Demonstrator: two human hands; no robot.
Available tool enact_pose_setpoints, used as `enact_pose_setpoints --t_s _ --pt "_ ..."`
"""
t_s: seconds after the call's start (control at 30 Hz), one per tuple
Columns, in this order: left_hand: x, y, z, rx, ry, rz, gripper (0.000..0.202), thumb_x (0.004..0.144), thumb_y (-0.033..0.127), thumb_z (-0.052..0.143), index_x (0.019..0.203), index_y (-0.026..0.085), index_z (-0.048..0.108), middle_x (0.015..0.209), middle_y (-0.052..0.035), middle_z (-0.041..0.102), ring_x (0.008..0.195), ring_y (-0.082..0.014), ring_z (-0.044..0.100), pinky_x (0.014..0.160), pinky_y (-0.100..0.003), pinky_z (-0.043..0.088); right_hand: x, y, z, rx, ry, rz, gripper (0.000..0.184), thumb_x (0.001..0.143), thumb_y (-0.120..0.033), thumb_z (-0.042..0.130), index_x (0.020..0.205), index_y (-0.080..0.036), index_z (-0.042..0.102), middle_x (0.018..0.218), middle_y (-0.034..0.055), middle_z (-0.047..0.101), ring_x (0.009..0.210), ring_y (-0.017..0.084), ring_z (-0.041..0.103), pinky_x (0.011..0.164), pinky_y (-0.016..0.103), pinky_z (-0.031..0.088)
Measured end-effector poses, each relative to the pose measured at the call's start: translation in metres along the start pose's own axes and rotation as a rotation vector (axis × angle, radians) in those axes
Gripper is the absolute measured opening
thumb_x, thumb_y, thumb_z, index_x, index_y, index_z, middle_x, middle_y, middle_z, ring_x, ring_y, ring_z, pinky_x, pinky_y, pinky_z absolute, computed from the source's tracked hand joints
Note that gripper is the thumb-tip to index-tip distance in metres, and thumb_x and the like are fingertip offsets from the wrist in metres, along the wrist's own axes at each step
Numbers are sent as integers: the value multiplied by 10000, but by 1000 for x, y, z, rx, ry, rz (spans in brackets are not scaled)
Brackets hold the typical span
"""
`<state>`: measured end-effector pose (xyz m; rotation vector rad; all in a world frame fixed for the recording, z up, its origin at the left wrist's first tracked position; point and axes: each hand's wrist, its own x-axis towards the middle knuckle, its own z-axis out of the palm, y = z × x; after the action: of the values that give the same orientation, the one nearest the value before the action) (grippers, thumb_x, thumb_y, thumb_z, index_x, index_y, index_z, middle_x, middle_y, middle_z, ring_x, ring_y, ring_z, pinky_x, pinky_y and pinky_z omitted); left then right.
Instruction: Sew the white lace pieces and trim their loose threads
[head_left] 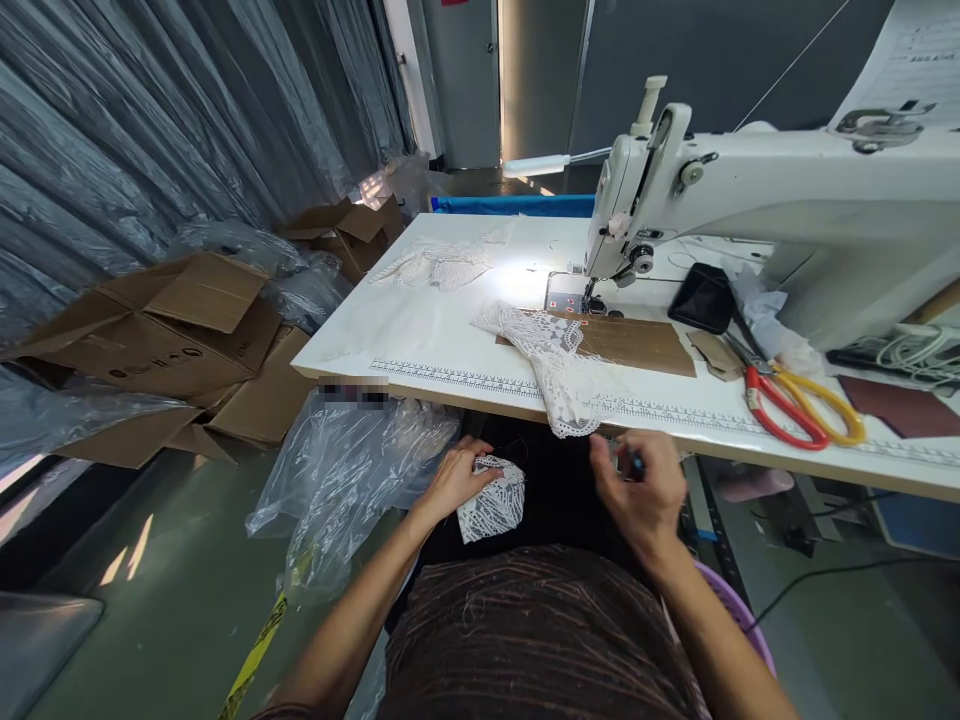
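- Small lace piece (491, 505): over the lap, just below the table's (420, 340) front edge, probably so it stays close to the body for fine work.
- Left hand (454, 480): fingers curled, pinching the piece's upper edge, apparently to steady it.
- Right hand (641, 490): closed round a small tool (636, 463), below the same table edge.
- Larger lace (559, 375): draped over the table's front edge, seemingly for easy reach.
- Scissors (795, 405): flat on the table, untouched.
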<state>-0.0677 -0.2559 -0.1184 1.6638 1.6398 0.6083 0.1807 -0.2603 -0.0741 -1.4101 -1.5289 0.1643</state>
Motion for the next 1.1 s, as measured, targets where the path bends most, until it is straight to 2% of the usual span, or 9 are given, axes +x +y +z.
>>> enact_pose_setpoints --t_s 0.07,0.2,0.4,0.53,0.6,0.7,0.8,0.9,1.1 --pt "1 8 -1 27 43 41 326 729 295 757 1031 184 707 1163 -113 626 1165 -317 569 1052 -444 393 29 1 -11 -237 78 -24 323 889 -508 592 906 -187 625 807 84 608 705 208 548 590 308 371" --pt "2 33 -11 -128 -3 163 280 790 397 728 996 207 730 1172 -103 656 1138 -279 600 1046 -428 418 69 2 -16 -517 -182 -18 386 927 -483 533 1013 -153 714 824 108 634 653 216 547 539 310 291" --pt "13 61 -25 -963 -315 19 692 798 724 581 1073 98 691 1043 -185 722 907 -249 690 845 -395 536 60 -37 -4 -109 -186 -291 259 933 -309 531 983 -159 736 864 95 614 669 174 561 537 279 375" --pt "19 64 -30 -1213 -324 -51 871 718 888 448 996 107 714 930 -194 741 962 -313 689 809 -398 540 26 -61 -6 162 -713 -599 293 919 -257 559 1184 -203 671 889 69 662 642 154 587 512 273 379" --pt "19 65 -32 -1227 -267 -58 852 682 882 514 1011 122 713 912 -176 742 996 -322 678 797 -389 537 11 -56 -8 295 -809 -520 319 904 -270 611 1215 -209 644 776 22 653 589 138 572 499 261 381" --pt "14 70 -32 -1105 -220 -75 658 658 643 785 1052 123 700 931 -128 741 957 -271 675 812 -350 521 -2 -33 -6 400 -561 -129 119 876 -298 668 958 -216 692 611 -30 584 513 113 520 495 234 402" --pt "8 74 -30 -981 -226 -104 475 665 374 868 1028 117 702 931 -84 733 863 -192 657 804 -308 505 -4 -13 3 375 -357 212 165 867 -366 658 885 -206 693 587 -22 576 506 120 493 490 237 415" --pt "3 71 -26 -994 -271 -128 394 696 345 842 986 113 711 904 -69 724 805 -165 639 774 -300 505 -2 -6 16 461 -502 353 317 858 -468 627 957 -181 718 643 10 613 560 140 508 521 256 441" --pt "8 58 -25 -994 -387 -163 494 561 311 912 972 118 718 896 -67 718 795 -157 638 774 -287 491 -6 -19 21 556 -701 391 330 825 -467 665 682 -169 647 563 -26 491 527 103 399 494 228 363"
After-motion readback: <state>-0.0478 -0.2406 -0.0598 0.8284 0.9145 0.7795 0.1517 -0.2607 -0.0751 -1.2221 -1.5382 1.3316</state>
